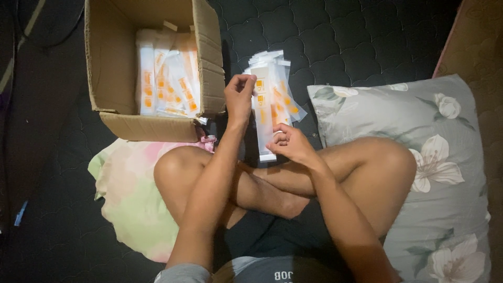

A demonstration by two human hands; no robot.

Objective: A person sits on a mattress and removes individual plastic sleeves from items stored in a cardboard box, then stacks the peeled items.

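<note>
The left hand point(239, 97) is raised at about 12 o'clock from the crossed knees, its fingertips pressed together in a pinch on the top edge of a long white packet point(264, 118) with orange marks. The right hand point(291, 144) sits lower, toward 1 o'clock, fingers curled and pinching the same packet near its lower half, so the packet hangs upright between the 2 hands, its bottom end reaching down just past the right hand. Right behind it, at 12 to 1 o'clock, a loose pile of packets point(283, 86) of the same kind lies fanned on the dark quilted mattress point(340, 36); whether the held packet touches the pile cannot be told

At 11 o'clock stands an open cardboard box point(112, 63), flaps up, with more white and orange packets point(167, 78) stacked inside against its right wall. The box's near corner rests over a pale pink and green cloth point(123, 188) that spreads out at 9 o'clock under the person's left knee. At 3 o'clock a grey pillow point(445, 173) printed with white flowers lies beside and partly under the right leg. The person sits cross-legged in dark shorts, both forearms reaching forward over the legs. A small blue object point(21, 212) lies on the mattress at the far 9 o'clock edge, too dim to identify
</note>
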